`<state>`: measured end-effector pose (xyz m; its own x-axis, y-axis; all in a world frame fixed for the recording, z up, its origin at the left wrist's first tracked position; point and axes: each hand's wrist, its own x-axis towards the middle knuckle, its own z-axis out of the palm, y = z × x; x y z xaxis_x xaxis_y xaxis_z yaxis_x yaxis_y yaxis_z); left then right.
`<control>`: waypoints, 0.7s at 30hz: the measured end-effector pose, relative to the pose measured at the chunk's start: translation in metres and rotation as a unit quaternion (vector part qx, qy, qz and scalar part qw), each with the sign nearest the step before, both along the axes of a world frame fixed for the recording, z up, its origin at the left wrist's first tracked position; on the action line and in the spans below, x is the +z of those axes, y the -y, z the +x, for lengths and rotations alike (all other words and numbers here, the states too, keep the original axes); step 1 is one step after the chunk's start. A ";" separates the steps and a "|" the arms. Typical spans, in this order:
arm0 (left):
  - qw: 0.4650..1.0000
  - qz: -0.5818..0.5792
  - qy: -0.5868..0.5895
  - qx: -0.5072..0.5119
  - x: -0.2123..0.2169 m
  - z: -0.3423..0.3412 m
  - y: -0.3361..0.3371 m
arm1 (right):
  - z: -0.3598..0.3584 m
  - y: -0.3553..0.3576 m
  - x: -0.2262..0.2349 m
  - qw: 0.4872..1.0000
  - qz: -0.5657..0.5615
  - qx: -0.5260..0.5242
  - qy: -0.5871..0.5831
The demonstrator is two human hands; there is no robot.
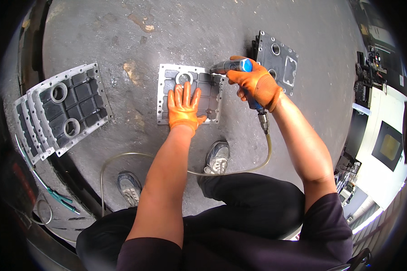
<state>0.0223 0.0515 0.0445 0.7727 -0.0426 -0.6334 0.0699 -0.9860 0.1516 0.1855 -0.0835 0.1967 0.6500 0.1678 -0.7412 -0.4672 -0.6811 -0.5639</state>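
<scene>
A square metal cover plate (208, 97) lies on the dark floor in front of me, its ribbed inner side up, with bolt holes around a bright rim. My left hand (184, 107), in an orange glove, lies flat on it with fingers spread, just below a raised ring (184, 77). In my right hand (257, 85), also gloved in orange, is a blue and grey air-powered tool (234, 66). Its nose points left, at the plate's upper right corner; whether the tip touches the rim I cannot tell. A clear hose (269, 149) runs from the tool's handle.
At the left leans an overlapping stack of similar cover plates (81, 92). More dark plates (280, 56) are piled beyond my right hand. A teal air blow gun (59, 197) lies at the lower left. The hose loops past my shoes (218, 158). A white machine cabinet (375, 135) stands far right.
</scene>
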 end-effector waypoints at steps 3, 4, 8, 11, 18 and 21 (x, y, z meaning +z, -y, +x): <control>1.000 0.004 -0.003 -0.003 -0.002 0.000 0.002 | 0.000 0.007 -0.002 1.000 -0.015 0.003 -0.005; 1.000 0.006 -0.005 -0.005 -0.002 0.000 0.002 | 0.001 0.008 -0.003 1.000 -0.014 0.001 -0.006; 1.000 0.010 -0.012 -0.012 0.002 0.001 0.003 | 0.004 0.012 -0.017 0.999 -0.024 0.043 -0.004; 1.000 0.011 -0.010 -0.011 0.002 0.001 0.003 | 0.005 0.007 -0.011 0.999 -0.036 0.031 -0.014; 1.000 0.010 0.021 -0.005 0.001 0.000 0.005 | 0.011 0.003 -0.035 0.991 -0.077 0.108 0.036; 0.999 -0.008 0.048 0.014 -0.005 -0.005 0.002 | -0.001 0.028 -0.010 0.998 -0.029 0.054 0.009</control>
<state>0.0170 0.0496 0.0397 0.8304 -0.0295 -0.5563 0.0822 -0.9812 0.1747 0.1846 -0.1114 0.1865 0.6432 0.1946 -0.7406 -0.3800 -0.7585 -0.5294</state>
